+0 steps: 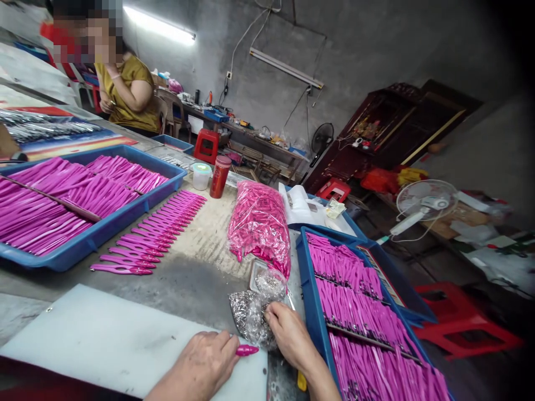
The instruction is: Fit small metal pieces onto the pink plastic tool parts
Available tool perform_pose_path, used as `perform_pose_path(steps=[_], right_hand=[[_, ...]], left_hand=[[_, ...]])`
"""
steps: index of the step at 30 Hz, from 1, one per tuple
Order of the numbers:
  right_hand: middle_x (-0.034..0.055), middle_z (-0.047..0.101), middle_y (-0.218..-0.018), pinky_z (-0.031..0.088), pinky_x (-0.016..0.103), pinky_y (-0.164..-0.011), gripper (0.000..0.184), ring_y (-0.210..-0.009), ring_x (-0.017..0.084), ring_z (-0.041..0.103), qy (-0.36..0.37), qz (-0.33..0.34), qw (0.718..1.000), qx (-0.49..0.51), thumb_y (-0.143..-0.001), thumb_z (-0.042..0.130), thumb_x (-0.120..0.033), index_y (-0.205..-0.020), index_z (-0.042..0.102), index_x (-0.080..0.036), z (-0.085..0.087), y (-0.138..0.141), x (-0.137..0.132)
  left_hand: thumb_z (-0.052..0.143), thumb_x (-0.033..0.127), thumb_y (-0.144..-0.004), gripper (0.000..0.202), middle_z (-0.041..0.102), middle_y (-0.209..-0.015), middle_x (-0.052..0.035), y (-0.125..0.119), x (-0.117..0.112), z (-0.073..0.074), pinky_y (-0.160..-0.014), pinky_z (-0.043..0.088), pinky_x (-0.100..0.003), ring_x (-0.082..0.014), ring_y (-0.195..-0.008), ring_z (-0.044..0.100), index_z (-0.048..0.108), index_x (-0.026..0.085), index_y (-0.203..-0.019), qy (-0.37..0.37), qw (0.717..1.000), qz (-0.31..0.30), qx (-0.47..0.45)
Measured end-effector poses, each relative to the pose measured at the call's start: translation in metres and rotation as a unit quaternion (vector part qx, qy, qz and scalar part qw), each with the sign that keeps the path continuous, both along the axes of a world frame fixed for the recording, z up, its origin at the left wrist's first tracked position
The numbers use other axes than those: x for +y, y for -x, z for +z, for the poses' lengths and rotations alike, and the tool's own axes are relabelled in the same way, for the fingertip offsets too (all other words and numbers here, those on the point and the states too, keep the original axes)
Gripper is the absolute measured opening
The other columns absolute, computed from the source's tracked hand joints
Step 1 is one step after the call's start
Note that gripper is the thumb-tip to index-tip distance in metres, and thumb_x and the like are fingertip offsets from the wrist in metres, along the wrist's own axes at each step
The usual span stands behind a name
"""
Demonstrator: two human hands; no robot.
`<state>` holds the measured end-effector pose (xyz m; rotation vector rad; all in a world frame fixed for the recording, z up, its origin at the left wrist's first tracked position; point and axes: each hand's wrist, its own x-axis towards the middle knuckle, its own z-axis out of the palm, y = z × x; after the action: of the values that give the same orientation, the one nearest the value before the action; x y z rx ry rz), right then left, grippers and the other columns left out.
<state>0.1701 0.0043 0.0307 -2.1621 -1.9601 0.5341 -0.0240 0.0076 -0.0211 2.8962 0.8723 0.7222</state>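
Note:
My left hand (204, 365) rests on a white board (104, 340) at the near edge, fingers closed round a small pink plastic piece (247, 350) whose tip sticks out to the right. My right hand (290, 334) reaches into a clear plastic bag of small metal parts (248, 317), fingers curled in a pinch; what they hold is hidden. Just beyond sits a small tray of metal bits (267, 278). A large clear bag of pink pieces (259, 223) lies behind that.
A blue tray of pink handles (100, 234) stands at left, with a row of pink handles (154, 234) laid on the table beside it. Another blue tray of pink handles (311, 312) is at right. A red cup (219, 176) and a lidded tub (201, 175) stand behind. A person in a yellow top (127, 92) sits far left.

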Motion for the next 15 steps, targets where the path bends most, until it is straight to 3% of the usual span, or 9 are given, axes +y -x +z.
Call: perform_pose_path(steps=[15], right_hand=[[0.002,0.06,-0.071,0.037,0.024,-0.061,0.025,-0.068,0.016,0.055,-0.011,-0.002,1.0,0.0,-0.086,0.035,-0.016,-0.07,0.055,-0.019,-0.0047,-0.0018,-0.0042]], left_hand=[[0.044,0.013,-0.083,0.012,0.054,-0.062,0.0029,-0.0004,-0.0008,-0.0014,-0.046,0.041,-0.027,-0.0162,-0.048,0.056,0.044,0.021,-0.075,0.009,1.0,0.005,-0.021]])
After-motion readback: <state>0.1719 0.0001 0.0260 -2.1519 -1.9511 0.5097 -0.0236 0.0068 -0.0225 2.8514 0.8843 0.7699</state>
